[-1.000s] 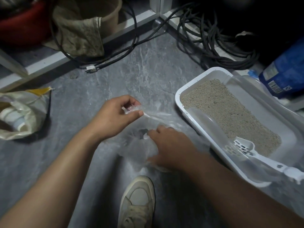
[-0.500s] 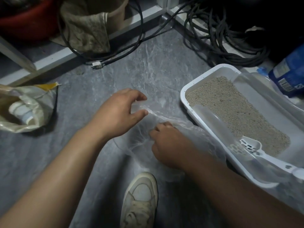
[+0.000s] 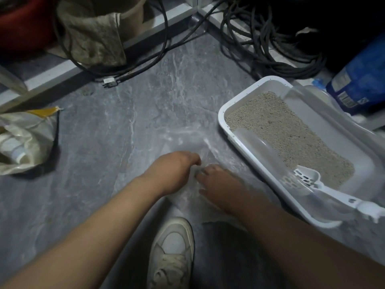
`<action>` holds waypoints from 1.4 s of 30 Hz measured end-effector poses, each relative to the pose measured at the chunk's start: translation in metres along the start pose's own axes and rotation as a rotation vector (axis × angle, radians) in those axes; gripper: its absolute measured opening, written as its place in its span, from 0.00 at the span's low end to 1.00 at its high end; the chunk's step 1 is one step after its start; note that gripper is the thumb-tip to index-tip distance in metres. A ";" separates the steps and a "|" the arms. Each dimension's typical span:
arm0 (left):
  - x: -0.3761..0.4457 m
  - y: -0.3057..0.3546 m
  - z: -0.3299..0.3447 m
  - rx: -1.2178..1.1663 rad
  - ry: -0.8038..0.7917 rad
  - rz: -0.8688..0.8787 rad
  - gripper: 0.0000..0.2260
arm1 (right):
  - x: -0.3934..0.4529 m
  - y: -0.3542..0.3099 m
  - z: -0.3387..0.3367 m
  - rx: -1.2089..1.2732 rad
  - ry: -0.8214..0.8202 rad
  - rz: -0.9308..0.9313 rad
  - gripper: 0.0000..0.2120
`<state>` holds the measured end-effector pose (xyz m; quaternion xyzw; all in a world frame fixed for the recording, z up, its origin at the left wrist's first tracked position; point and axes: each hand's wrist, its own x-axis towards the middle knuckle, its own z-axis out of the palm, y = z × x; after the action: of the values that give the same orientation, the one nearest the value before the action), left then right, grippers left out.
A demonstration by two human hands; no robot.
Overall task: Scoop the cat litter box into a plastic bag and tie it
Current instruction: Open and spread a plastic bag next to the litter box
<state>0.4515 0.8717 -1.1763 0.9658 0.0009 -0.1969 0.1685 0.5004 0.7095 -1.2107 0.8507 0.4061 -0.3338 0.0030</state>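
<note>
One shoe (image 3: 171, 254), pale and laced, sits nearest us on the grey floor (image 3: 116, 126), toe pointing away. Beyond it we log two hands, both knuckles-up over a clear plastic bag (image 3: 193, 147) spread flat on the floor. The left hand (image 3: 174, 171) has its fingers curled down onto the film, seemingly pinching it; the right hand (image 3: 218, 185) lies close beside it with fingers bent against the film, though we cannot tell whether it holds any. The bag's edges are faint and hard to trace.

Right of the hands: a white litter box (image 3: 235, 101), long axis running from near right to far left, holding beige litter (image 3: 277, 130). A slotted white scoop (image 3: 308, 177) lies at its near end, blade toward the litter, handle pointing right and cut by the frame.

Left: a crumpled bag (image 3: 31, 130) holding a white bottle, partly hidden. Far: coiled black cables (image 3: 270, 59), a tan bucket with cloth (image 3: 95, 34), a blue package (image 3: 362, 80).
</note>
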 end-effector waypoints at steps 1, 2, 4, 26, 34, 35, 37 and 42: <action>0.001 -0.002 0.002 0.079 -0.028 -0.038 0.19 | -0.001 0.000 0.002 -0.004 0.008 0.014 0.25; 0.000 -0.005 0.003 0.134 -0.038 -0.077 0.19 | -0.003 0.000 0.003 0.000 0.007 0.051 0.22; -0.002 -0.006 0.005 0.186 -0.052 -0.171 0.20 | -0.003 0.002 0.001 0.092 -0.027 0.149 0.16; 0.006 0.007 -0.009 0.058 -0.040 -0.094 0.11 | 0.014 -0.019 0.003 0.044 0.257 -0.017 0.15; 0.023 0.001 0.012 0.280 -0.303 -0.144 0.38 | 0.016 0.000 0.022 -0.034 0.040 0.104 0.39; 0.023 0.001 0.013 0.297 -0.356 -0.173 0.46 | 0.016 0.002 0.023 -0.034 0.005 0.128 0.46; 0.021 -0.002 0.016 0.302 -0.436 -0.218 0.57 | 0.012 0.004 0.019 -0.030 -0.043 0.155 0.55; 0.016 -0.009 0.015 0.224 -0.335 -0.224 0.37 | 0.007 -0.001 0.003 0.183 0.017 0.117 0.40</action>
<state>0.4598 0.8747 -1.1980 0.9262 0.0584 -0.3708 0.0352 0.5012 0.7137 -1.2168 0.8724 0.3236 -0.3615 -0.0587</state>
